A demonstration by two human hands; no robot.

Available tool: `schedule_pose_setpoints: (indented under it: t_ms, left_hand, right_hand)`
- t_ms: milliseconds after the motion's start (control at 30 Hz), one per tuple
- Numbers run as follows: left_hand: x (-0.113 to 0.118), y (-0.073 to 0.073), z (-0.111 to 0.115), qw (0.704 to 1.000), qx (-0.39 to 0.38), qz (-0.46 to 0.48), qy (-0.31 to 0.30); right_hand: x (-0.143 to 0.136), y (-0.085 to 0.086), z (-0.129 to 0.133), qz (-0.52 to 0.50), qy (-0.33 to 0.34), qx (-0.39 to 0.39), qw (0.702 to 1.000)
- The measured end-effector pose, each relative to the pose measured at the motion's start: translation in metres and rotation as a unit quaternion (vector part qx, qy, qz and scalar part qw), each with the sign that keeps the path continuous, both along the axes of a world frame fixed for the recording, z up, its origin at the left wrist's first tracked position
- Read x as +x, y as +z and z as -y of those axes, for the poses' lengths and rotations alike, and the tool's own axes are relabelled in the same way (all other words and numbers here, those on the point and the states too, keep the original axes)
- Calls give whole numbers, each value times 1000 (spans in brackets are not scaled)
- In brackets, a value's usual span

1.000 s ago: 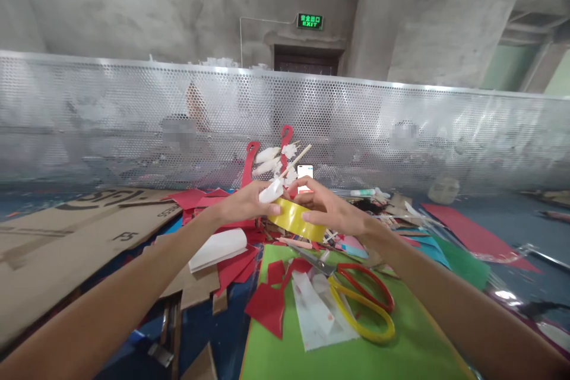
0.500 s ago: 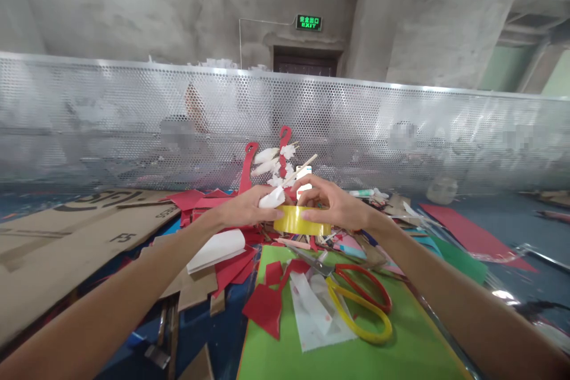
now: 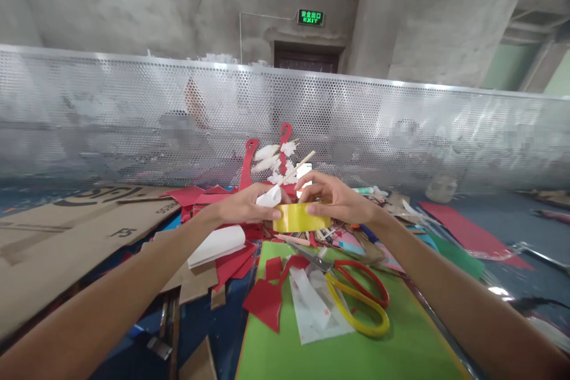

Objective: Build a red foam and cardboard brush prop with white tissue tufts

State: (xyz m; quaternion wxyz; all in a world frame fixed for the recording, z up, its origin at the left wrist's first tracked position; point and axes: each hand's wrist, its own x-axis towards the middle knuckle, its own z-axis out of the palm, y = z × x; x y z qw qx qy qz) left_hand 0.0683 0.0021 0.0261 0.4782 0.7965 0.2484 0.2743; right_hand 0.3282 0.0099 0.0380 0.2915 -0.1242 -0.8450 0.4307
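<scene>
My left hand [image 3: 247,205] is closed on a white paper roll [image 3: 269,196] with a thin wooden stick [image 3: 299,166] sticking out up and to the right. Its fingertips also touch the left side of a yellow tape roll [image 3: 291,218]. My right hand [image 3: 341,199] grips the tape roll from the right, thumb on its outer face and fingers curled over the top. Below them, scissors [image 3: 360,297] with one red and one yellow handle lie on a green sheet [image 3: 329,362], beside red cut paper [image 3: 265,300] and translucent white scraps [image 3: 307,314].
Cardboard [image 3: 89,231] covers the left side. A folded white paper [image 3: 218,244] lies by my left forearm. Red hook-shaped pieces [image 3: 247,166] and white flowers stand behind my hands, near a lit phone [image 3: 304,171]. A perforated metal screen [image 3: 347,124] stands behind.
Both hands hold nearly the same pose with the tape roll and white paper roll. The whole view has shifted slightly, with most things a little higher in the frame.
</scene>
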Motion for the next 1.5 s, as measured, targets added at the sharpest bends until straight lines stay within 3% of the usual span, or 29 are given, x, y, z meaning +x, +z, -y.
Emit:
schedule_pose_setpoints:
  t_ms: [300,500,633,800,1033,1233,1500]
  left_hand:
    - [-5,5,1,998,37,-44,-26]
    - [-1,9,1,994,72,-73,22]
    - [2,7,2,993,85,-58,54]
    - [7,1,4,998,35,8,56]
    - [6,-13,-4,998,19,53,7]
    - [7,-16,-4,999,46,11,-24]
    - [8,-17,-5,998,57,-6,-19]
  right_hand:
    - [6,-9,-15,-24,31,-31,999]
    - [10,-18,-22,-87,42,-88,991]
    - [5,-22,-22,-145,18,-155,977]
    - [-8,-25,-19,-240,-32,-199,950]
    - [-20,-33,-14,-287,-64,-242,925]
    - [-15,-30,-15,-247,-76,-179,949]
    - [-6,-10,-4,-171,-99,-58,979]
